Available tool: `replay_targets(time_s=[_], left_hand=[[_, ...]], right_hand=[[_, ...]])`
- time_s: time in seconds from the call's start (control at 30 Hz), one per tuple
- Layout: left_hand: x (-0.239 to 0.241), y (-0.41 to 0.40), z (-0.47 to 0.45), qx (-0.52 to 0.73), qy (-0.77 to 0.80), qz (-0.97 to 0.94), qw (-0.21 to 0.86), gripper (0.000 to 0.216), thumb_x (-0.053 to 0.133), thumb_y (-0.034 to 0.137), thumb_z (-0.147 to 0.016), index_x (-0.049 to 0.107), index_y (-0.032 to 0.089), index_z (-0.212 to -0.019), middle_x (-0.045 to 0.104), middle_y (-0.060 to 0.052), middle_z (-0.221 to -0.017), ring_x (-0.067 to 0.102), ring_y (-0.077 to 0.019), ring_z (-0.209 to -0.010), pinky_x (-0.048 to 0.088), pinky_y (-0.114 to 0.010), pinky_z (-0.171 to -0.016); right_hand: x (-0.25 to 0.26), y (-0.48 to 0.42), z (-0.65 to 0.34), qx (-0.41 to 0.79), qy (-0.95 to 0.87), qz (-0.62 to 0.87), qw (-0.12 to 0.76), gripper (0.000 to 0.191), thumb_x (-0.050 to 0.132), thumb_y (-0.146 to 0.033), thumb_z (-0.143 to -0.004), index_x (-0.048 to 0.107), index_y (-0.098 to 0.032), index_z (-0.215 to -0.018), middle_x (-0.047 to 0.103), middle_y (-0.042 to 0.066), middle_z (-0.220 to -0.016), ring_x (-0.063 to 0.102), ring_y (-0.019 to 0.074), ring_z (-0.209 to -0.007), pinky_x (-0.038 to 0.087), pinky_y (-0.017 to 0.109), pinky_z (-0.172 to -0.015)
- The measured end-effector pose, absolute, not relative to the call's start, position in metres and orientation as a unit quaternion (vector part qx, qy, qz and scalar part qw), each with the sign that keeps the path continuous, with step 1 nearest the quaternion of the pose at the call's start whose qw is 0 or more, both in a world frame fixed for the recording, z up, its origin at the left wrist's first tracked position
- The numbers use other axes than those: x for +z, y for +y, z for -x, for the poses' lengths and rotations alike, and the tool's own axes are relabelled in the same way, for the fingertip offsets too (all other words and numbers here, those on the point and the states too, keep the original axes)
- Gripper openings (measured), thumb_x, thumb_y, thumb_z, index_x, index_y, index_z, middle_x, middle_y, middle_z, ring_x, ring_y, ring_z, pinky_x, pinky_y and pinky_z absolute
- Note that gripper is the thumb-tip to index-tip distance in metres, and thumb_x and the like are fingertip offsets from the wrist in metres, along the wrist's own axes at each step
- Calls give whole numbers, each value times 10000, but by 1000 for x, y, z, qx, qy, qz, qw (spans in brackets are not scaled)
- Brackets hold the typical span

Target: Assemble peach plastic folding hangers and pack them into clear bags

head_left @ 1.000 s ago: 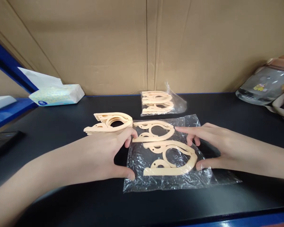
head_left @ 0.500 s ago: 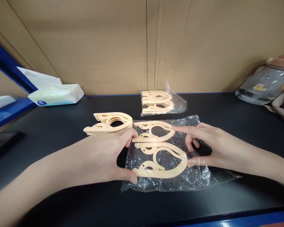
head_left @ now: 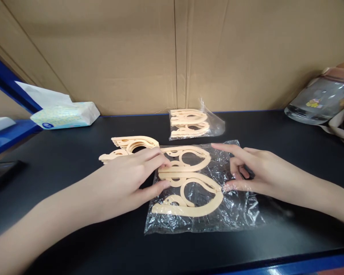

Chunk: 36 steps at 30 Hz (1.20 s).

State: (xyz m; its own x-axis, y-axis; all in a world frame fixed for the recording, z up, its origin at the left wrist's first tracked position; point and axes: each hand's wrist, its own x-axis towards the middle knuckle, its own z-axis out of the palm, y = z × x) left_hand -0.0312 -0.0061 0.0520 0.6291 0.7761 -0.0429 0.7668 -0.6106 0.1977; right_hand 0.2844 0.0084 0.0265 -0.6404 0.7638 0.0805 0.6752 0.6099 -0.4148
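Beige plastic folding hangers lie folded in a clear plastic bag on the black table. One hanger is nearer me and another hanger lies just beyond it. My left hand rests over the bag's left edge, its thumb and index fingertip apart, touching around the hangers' left ends. At the rounded ends, my right hand is open, index finger stretched over the bag and thumb by the nearer hanger's tip. A loose stack of the same hangers sits behind my left hand, which partly hides it.
Farther back lies another clear bag of hangers. A tissue pack stands at back left, beside a blue frame. A dark flat device is at the left edge. A clear bottle stands at back right before the cardboard wall.
My left thumb has moved away from me, off the nearer hanger's lower end and closer to my index finger. My right index finger has lifted off the farther hanger's tip.
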Motion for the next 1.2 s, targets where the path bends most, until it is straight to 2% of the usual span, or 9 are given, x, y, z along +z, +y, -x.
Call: replay_targets(time_s=[0.07, 0.17, 0.3, 0.43, 0.5, 0.6, 0.7, 1.03, 1.2], left_hand=[[49, -5, 26, 52, 397, -912, 93, 295, 374, 348, -1007, 574, 235, -1192, 593, -64, -1204, 591, -243, -1066, 455, -355, -894], [44, -3, 21, 71, 370, -922, 92, 302, 377, 256, -1002, 583, 228, -1222, 592, -62, -1214, 559, -233, -1122, 435, -350, -959], [42, -4, 19, 62, 369, -920, 112, 301, 453, 301, -987, 578, 250, -1256, 592, -52, -1219, 561, -225, -1122, 450, -340, -961], [47, -7, 20, 55, 372, -918, 128, 408, 571, 450, -928, 571, 294, -1305, 581, -43, -1298, 548, -262, -1190, 438, -369, -1016], [50, -9, 21, 45, 379, -914, 136, 507, 608, 542, -885, 559, 304, -1330, 570, -42, -1333, 538, -278, -1217, 435, -384, -1033], [53, -10, 21, 34, 386, -910, 148, 634, 671, 619, -803, 562, 303, -1342, 572, -50, -1341, 540, -300, -1221, 450, -400, -1025], [53, -10, 21, 38, 386, -908, 158, 681, 719, 610, -762, 562, 303, -1350, 574, -55, -1345, 544, -311, -1222, 462, -401, -1014], [52, -13, 21, 26, 390, -906, 159, 681, 708, 594, -782, 532, 311, -1376, 526, -43, -1437, 502, -319, -1300, 445, -427, -1060], [50, -13, 24, 35, 383, -908, 168, 749, 724, 625, -748, 516, 305, -1392, 519, -48, -1458, 494, -317, -1324, 439, -429, -1086]], right_hand=[[24, 10, -285, 185, -879, 412, 150, 687, 550, -537, -923, 309, -293, -1518, 656, -41, -761, 611, 159, -685, 500, 287, -661], [19, 12, -284, 187, -864, 425, 195, 660, 560, -465, -934, 304, -294, -1517, 721, 11, -967, 658, 178, -828, 533, 319, -757], [11, 13, -283, 189, -857, 423, 223, 762, 583, -457, -917, 215, -280, -1560, 663, 94, -1299, 643, 260, -1133, 526, 443, -943], [8, 14, -282, 217, -870, 394, 202, 840, 586, -491, -908, 116, -309, -1581, 499, 83, -1499, 441, 290, -1390, 366, 566, -1123], [9, 15, -282, 240, -867, 387, 202, 827, 583, -489, -912, 125, -315, -1577, 483, 77, -1512, 420, 277, -1406, 338, 564, -1144], [11, 16, -282, 276, -852, 390, 213, 798, 591, -475, -914, 156, -324, -1566, 520, 75, -1481, 481, 264, -1361, 358, 551, -1135], [12, 16, -283, 292, -844, 394, 216, 787, 606, -471, -908, 185, -322, -1556, 544, 75, -1457, 511, 260, -1333, 378, 539, -1121], [17, 17, -281, 293, -837, 406, 220, 764, 617, -482, -888, 257, -283, -1532, 638, 97, -1337, 590, 266, -1235, 480, 498, -1016], [14, 14, -284, 280, -848, 398, 208, 873, 680, -499, -833, 223, -310, -1552, 579, 101, -1408, 549, 295, -1287, 461, 514, -1044]])
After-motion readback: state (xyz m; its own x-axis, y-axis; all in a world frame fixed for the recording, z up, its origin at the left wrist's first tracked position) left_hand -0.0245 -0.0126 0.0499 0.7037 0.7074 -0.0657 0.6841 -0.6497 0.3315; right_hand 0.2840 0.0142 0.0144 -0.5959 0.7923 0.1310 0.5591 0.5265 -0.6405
